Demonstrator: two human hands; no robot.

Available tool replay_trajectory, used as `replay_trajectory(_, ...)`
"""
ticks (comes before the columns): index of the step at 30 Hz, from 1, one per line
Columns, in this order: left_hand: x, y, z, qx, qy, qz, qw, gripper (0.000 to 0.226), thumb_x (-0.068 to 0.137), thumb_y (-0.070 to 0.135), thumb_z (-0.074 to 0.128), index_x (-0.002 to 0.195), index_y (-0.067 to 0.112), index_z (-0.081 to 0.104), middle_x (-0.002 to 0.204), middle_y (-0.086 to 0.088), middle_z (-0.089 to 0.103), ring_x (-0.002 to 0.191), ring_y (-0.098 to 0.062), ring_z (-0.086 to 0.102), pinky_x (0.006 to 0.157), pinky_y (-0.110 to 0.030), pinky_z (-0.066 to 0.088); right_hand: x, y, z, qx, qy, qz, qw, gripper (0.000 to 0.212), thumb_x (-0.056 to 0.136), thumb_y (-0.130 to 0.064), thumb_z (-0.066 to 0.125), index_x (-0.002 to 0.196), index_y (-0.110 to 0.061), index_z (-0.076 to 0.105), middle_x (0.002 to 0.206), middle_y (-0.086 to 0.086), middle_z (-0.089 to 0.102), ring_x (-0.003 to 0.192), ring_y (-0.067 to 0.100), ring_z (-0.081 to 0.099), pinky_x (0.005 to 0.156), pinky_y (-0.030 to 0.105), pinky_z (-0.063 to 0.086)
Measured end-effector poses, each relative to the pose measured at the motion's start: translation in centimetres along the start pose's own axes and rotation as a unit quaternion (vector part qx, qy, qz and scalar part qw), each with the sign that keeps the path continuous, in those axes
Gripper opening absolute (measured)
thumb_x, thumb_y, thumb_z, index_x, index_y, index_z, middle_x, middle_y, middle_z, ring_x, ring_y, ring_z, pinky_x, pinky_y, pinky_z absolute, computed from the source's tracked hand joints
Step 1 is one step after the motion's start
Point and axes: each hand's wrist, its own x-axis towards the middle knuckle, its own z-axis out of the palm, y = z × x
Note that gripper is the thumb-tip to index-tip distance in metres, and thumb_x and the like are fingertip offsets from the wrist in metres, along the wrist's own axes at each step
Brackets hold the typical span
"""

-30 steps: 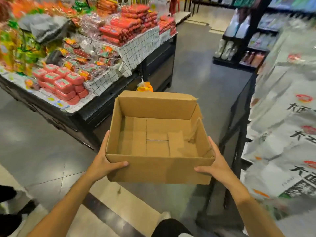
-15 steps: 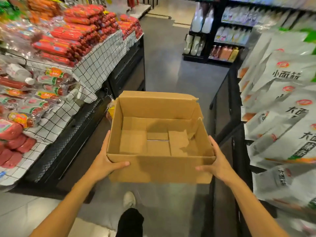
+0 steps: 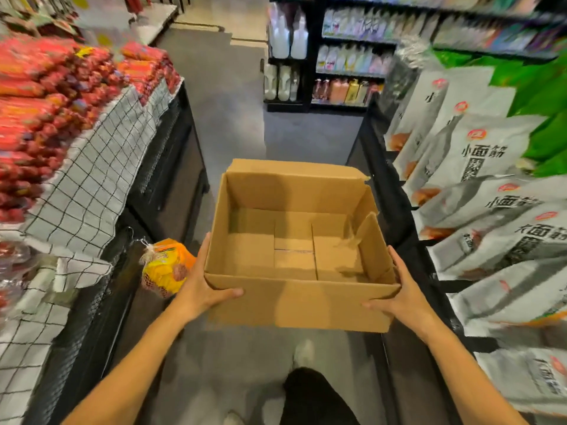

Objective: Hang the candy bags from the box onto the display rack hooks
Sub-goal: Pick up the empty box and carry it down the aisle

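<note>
Head view: grey floor [image 3: 233, 96] aisle between stocked black shelves [image 3: 346, 50].

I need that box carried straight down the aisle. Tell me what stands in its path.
Nothing visible blocks it. The cardboard box, empty, is held by the left hand and right hand. The grey floor ahead is open up to the far bottle shelves. An orange net bag hangs close at the left.
</note>
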Motion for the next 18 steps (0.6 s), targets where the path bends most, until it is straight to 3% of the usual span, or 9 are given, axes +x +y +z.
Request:
replay_trajectory(3,5.4,0.3,0.4,-0.010,-0.013,-0.020,1.000,0.129,0.065,-0.008,0.086,0.155,0.032,0.002,0.114,0.061,0.043,0.112,0.029,0.046,0.087,0.000,0.043,5.1,-0.1,-1.0,0.009,-0.001,0.000,1.000,0.127,0.063,0.015,0.085,0.156,-0.034,0.014,0.128,-0.021,0.049,0.094,-0.025,0.057,0.070,0.006,0.051)
replay_trajectory(6,11.4,0.5,0.9,0.012,-0.029,-0.039,0.999,0.136,0.061,0.004,0.090,0.158,0.038,0.001,0.128,0.045,0.051,0.125,0.009,0.052,0.103,-0.022,0.048,10.7,0.4,-2.9,0.015,-0.007,0.005,1.000,0.129,0.063,0.011,0.088,0.158,-0.034,0.013,0.132,-0.021,0.048,0.100,-0.021,0.058,0.073,0.008,0.052)
replay_trajectory(9,16.9,2.1,2.0,0.039,-0.038,-0.040,0.998,0.138,0.060,0.014,0.097,0.157,0.042,0.003,0.148,0.025,0.046,0.136,-0.003,0.046,0.110,-0.036,0.042,16.3,0.4,-5.3,0.020,-0.013,0.013,1.000,0.132,0.061,0.009,0.089,0.159,-0.032,0.012,0.138,-0.018,0.048,0.110,-0.010,0.058,0.077,0.010,0.052)
replay_trajectory(14,25.1,5.1,4.2,0.058,-0.031,-0.056,0.996,0.136,0.062,0.026,0.096,0.155,0.049,-0.001,0.144,0.044,0.032,0.129,0.017,0.040,0.099,-0.015,0.041,24.9,-0.6,-9.3,0.025,-0.031,0.029,0.999,0.133,0.060,0.004,0.092,0.159,-0.034,0.012,0.132,-0.029,0.045,0.116,-0.014,0.049,0.077,0.004,0.048)
replay_trajectory(18,30.3,5.6,4.9,0.060,-0.028,-0.072,0.995,0.137,0.063,0.021,0.095,0.154,0.051,-0.003,0.148,0.038,0.029,0.129,0.017,0.040,0.092,-0.011,0.046,30.2,-1.6,-11.3,0.023,-0.034,0.047,0.998,0.133,0.060,-0.005,0.095,0.158,-0.041,0.012,0.136,-0.032,0.041,0.112,-0.022,0.044,0.076,0.001,0.046)
